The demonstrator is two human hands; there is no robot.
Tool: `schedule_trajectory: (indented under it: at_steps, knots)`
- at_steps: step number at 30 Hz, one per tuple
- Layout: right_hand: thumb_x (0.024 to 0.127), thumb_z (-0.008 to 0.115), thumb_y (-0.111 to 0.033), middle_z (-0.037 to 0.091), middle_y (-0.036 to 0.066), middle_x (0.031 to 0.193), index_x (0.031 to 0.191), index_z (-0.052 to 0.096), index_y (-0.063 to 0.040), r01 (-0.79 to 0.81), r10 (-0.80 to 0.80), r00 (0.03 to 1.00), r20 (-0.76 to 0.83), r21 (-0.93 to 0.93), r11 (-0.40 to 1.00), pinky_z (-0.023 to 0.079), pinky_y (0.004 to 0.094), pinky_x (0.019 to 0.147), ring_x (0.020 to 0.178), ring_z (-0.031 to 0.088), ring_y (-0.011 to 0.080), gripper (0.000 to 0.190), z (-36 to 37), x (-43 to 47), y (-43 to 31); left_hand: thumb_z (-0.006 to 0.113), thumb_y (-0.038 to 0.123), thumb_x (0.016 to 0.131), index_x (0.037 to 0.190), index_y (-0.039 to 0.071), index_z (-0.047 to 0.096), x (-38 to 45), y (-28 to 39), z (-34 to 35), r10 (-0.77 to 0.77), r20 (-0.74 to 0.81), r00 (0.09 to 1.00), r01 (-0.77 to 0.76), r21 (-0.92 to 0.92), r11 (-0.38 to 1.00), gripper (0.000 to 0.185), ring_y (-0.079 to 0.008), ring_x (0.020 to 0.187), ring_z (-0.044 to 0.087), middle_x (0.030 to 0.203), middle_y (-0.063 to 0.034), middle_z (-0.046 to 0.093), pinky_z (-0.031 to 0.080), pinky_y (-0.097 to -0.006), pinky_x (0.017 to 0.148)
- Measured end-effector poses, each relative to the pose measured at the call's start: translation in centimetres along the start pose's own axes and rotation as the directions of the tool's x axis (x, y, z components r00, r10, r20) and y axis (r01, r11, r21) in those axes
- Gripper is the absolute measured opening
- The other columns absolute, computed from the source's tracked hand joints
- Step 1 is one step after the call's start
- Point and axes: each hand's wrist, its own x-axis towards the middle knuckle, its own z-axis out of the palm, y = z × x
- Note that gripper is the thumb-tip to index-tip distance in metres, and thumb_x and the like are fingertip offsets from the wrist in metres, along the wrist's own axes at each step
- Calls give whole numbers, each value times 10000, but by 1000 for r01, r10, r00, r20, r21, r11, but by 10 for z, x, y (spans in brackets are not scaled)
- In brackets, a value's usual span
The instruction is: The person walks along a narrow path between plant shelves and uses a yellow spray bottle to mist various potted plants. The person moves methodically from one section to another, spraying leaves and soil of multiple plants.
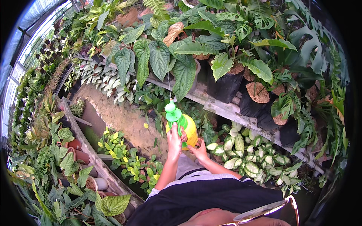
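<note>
My left hand (175,139) is wrapped around the green handle of a pump sprayer (191,130) with a yellow bottle. My right hand (200,150) grips that bottle low on its side, with the fingers partly hidden. From the orange-tipped nozzle (171,100), a thin jet of water runs away from me toward the foliage. Large, deeply veined leaves (159,58) hang over the bench edge, just beyond the nozzle. One broad leaf (183,76) dangles right beside the jet.
A concrete bench (226,110) bears black grow bags (224,86) and potted plants on the right. Along the left, a curved ledge (84,144) carries several pots (96,183). Variegated plants (251,155) grow below the right bench. The dirt path (121,113) runs between them.
</note>
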Motion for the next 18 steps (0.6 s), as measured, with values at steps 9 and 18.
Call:
schedule_trajectory:
  at_steps: [9, 18]
  knots:
    - [565, 770, -220, 395, 134, 1053, 1190, 200, -19, -50, 50, 999, 14, 21, 999, 458, 265, 576, 795, 527, 196, 870, -4, -10, 5, 356, 396, 848, 687, 59, 388, -4, -9, -3, -27, -20, 999, 27, 19, 999, 374, -81, 370, 301, 460, 11, 319, 274, -213, 367]
    - [645, 703, -106, 429, 107, 1034, 1175, 229, -55, -79, 91, 974, -206, 65, 995, 476, 273, 587, 783, 528, 178, 713, -27, -8, 17, 361, 368, 856, 697, 50, 420, 9, -29, 20, -174, 162, 971, 169, 46, 985, 361, -80, 382, 339, 469, 4, 373, 275, -213, 373]
